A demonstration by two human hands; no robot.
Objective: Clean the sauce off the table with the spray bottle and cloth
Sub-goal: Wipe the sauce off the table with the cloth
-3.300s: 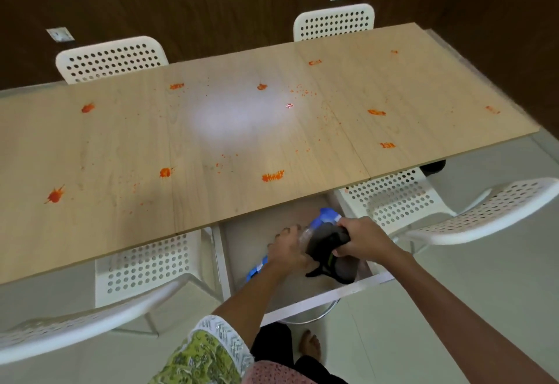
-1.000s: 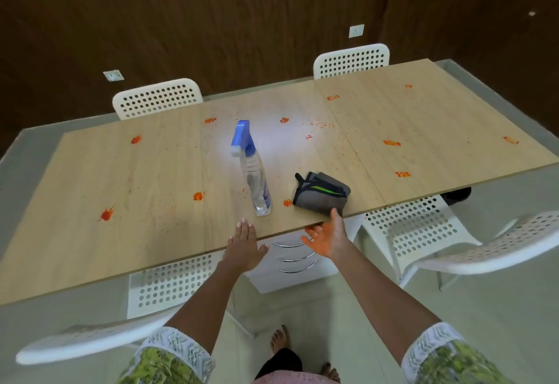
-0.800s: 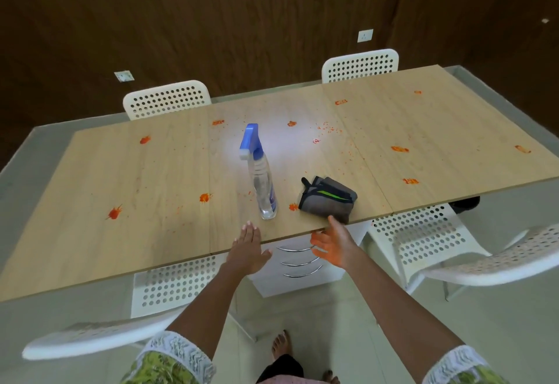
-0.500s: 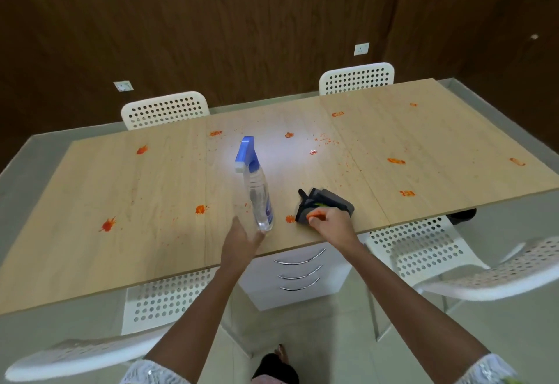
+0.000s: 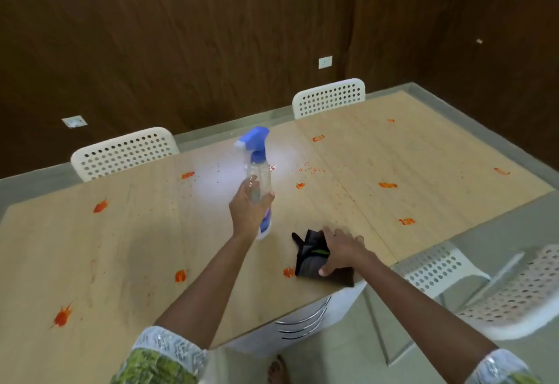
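Orange sauce spots dot a pale wood tabletop (image 5: pixel 121 247) as a person readies spray bottle and cloth.

Seen from the head camera: the left hand (image 5: pixel 248 212) curls round the body of the clear, blue-capped spray bottle (image 5: pixel 257 178), upright above the tabletop's middle, probably so the nozzle can be aimed. The right hand (image 5: pixel 341 251) lies on the dark cloth (image 5: pixel 311 258) near the front edge, thumb at its side, likely to pick it up; a sauce smear (image 5: pixel 289 272) sits just beside it.
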